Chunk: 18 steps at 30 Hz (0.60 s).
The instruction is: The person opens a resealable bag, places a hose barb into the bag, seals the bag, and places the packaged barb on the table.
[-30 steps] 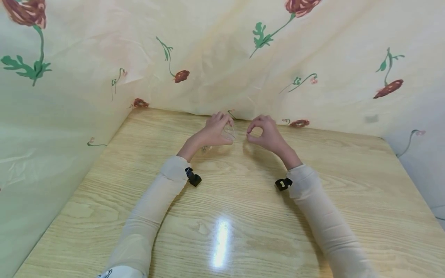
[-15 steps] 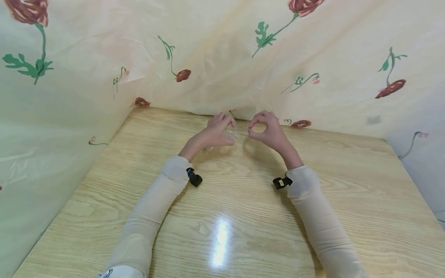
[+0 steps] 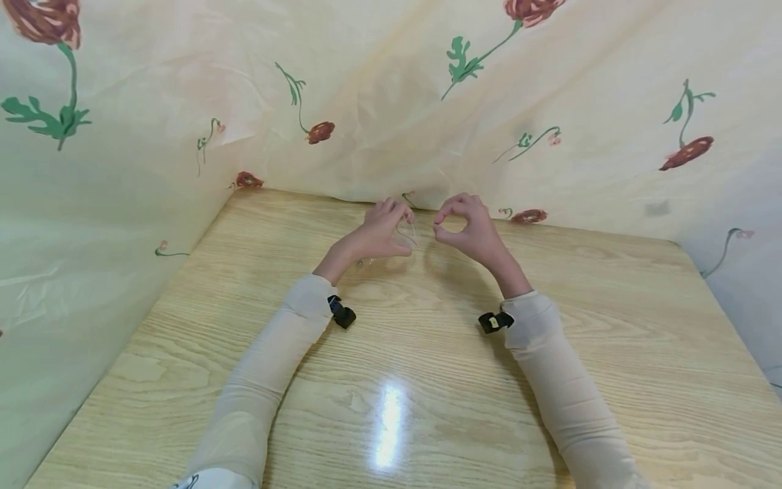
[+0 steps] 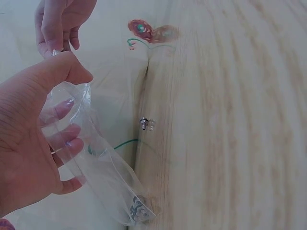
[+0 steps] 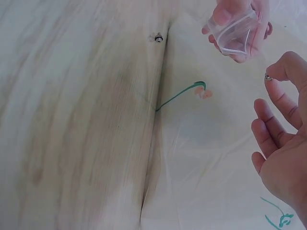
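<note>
My left hand (image 3: pixel 386 231) holds a clear plastic bag (image 4: pixel 108 158) near its mouth, thumb on one side and fingers spread against it. The mouth gapes toward the right hand, and a few small metal pieces (image 4: pixel 140 211) lie in the bottom corner. Between thumb and index fingertip, my right hand (image 3: pixel 473 227) pinches a tiny shiny metal piece (image 5: pixel 268 76), mostly covered by the fingers. Its other fingers are loosely bent. The two hands are a short way apart, the right fingertips facing the bag's opening (image 5: pixel 235 36).
A small screw-like metal piece (image 4: pixel 144 123) lies on the wood-grain table (image 3: pixel 391 353) near its back edge, its reflection beside it. A pale floral curtain (image 3: pixel 379 102) hangs right behind the hands. Black wrist straps (image 3: pixel 341 312) sit on both sleeves.
The right hand has risen slightly and its thumb-and-finger loop has widened, still pinching. My left hand with the bag stays almost where it was.
</note>
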### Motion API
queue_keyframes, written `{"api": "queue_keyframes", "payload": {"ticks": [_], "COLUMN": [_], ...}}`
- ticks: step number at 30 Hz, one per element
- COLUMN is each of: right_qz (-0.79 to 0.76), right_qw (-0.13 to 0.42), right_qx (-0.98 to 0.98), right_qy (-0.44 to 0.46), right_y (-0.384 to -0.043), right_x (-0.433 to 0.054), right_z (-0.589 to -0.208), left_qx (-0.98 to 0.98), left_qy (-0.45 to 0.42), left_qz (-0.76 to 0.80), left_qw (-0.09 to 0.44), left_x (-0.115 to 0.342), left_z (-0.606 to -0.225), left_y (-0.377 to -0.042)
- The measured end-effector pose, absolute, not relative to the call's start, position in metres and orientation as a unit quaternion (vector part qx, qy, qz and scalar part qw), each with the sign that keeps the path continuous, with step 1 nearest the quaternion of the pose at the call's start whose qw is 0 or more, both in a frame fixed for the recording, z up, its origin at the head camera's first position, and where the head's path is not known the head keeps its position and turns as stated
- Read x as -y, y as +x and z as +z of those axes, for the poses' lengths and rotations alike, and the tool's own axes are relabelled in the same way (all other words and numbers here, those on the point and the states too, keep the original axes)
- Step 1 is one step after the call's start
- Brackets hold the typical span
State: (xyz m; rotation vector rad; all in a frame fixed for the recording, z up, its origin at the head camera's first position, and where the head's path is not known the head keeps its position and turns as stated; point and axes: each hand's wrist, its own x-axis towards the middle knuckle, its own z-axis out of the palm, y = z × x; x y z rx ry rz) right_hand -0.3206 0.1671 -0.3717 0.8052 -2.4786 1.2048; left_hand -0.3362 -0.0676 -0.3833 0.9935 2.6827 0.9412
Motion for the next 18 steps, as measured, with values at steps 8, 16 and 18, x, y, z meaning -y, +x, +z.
{"api": "queue_keyframes", "payload": {"ticks": [8,16,18], "right_qz": [0.413,0.415,0.414], "right_qw": [0.134,0.147,0.150], "right_qx": [0.855,0.852,0.851], "right_qy": [0.282,0.284,0.286], "right_y": [-0.319,-0.316,-0.315], "right_x": [-0.160,-0.153,-0.151], "right_z": [-0.373,-0.374,-0.375], "left_qx": [-0.890,-0.895,-0.896], "left_qy": [0.331,0.328,0.327], "left_qz": [0.308,0.298,0.294], "left_qw": [0.059,0.055,0.056], "left_x": [0.068,0.067,0.066], "left_z": [-0.383,-0.383,-0.383], "left_y": [-0.335,-0.334,-0.335]}}
